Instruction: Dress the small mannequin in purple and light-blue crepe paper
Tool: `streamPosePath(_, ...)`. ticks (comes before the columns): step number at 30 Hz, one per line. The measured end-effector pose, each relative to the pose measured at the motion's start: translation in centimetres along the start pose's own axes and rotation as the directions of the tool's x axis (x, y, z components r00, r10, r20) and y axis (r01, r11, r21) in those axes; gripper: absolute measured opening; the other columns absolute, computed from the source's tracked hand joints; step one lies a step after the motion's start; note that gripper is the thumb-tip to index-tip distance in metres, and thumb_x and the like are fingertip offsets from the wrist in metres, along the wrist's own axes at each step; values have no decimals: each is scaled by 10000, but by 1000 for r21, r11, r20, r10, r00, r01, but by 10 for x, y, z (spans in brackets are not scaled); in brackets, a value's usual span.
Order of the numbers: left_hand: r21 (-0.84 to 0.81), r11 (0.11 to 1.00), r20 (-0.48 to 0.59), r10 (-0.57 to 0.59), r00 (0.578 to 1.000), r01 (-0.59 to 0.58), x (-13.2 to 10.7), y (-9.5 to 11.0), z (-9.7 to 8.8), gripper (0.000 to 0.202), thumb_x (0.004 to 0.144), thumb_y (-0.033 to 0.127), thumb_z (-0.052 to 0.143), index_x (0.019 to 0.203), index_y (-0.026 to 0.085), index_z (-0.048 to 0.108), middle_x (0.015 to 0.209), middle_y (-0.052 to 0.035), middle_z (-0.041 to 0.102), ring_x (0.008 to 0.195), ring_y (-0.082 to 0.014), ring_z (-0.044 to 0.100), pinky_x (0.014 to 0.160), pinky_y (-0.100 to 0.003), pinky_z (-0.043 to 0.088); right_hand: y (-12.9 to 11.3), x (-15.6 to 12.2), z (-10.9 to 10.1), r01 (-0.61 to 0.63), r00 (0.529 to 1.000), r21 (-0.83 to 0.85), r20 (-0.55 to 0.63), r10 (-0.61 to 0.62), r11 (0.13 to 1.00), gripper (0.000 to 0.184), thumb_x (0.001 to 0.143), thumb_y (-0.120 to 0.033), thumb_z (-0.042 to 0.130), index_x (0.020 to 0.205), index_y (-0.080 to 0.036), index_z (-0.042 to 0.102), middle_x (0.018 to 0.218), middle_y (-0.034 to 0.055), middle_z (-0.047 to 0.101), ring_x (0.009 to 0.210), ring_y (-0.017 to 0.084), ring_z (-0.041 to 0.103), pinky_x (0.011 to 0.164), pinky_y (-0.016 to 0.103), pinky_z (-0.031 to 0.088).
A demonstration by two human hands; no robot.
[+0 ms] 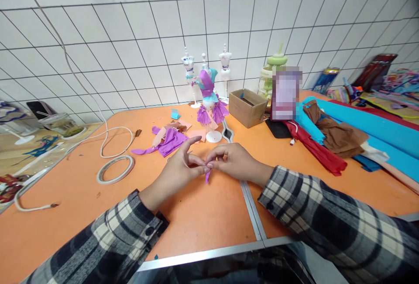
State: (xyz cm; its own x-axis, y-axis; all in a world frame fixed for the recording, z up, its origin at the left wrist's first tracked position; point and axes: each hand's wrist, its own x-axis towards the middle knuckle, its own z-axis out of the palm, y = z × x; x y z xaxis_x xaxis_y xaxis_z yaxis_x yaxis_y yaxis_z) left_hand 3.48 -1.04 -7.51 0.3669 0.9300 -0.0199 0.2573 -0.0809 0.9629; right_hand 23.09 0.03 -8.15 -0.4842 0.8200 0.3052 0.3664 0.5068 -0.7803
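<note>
left hand [178, 171] + right hand [234, 162]: both grips clamped on 1 purple scrap [207, 176] | 3 mannequins [209, 96]

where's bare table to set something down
Bare orange table lies left of the tape ring and between the two sleeves at the near edge. Crowded behind the left hand and right hand, pinching a purple scrap: paper scraps, dressed mannequin, cardboard box; crepe sheets fill the right.
</note>
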Motion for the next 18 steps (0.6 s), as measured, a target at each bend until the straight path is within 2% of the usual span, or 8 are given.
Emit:
streamPosePath(2,-29,999,10,32,999,-32,0,-2,0,854,744,320,785,1436,187,303,839,-49,773,788,-204,724,800,-350,515,2,1,0,-16,999,-8,-29,16,1000,87,844,-165,663,837,-190,747,796,1,723,723,118,585,654,235,394)
streamPosePath(6,-121,992,-6,47,999,-47,1,-2,1,781,729,341,794,1363,184,365,1112,-144,741,948,-237,718,852,-377,516,3,3,-1,9,977,7,-212,-7,1000,80,864,-154,628,837,-174,701,828,5,694,752,117,588,680,231,421)
streamPosePath(9,-92,995,-63,37,997,-43,0,3,4,753,700,342,812,1319,176,415,1017,-121,764,927,-239,721,863,-386,514,1,2,1,9,956,28,-292,-1,1000,68,869,-173,624,845,-181,687,839,1,692,732,111,580,670,228,428)
streamPosePath(12,3,998,-147,63,987,-63,-1,7,6,662,726,347,784,1277,174,459,848,-68,774,838,-223,724,857,-381,510,-1,1,7,-8,954,47,-298,22,999,64,860,-180,628,839,-189,688,848,-2,703,718,108,583,663,225,434)
streamPosePath(15,103,993,-176,79,981,-61,-1,8,4,574,774,350,735,1262,188,480,768,-34,763,762,-206,719,819,-362,515,0,-1,10,-45,959,67,-277,62,997,68,853,-192,628,848,-188,696,836,2,708,714,111,590,655,226,439)
streamPosePath(16,134,989,-169,77,982,-55,-1,8,3,564,784,340,724,1272,198,478,773,-28,763,763,-207,721,805,-356,518,1,-1,9,-64,961,67,-264,80,996,89,847,-194,632,897,-192,706,860,4,713,691,105,583,648,227,439)
streamPosePath(18,214,976,-148,80,986,-47,-1,5,-1,574,788,297,709,1303,219,468,787,-16,761,834,-220,731,799,-348,522,4,-1,7,-99,964,54,-242,109,994,254,837,-195,635,1081,-216,701,969,8,719,593,76,531,613,229,433)
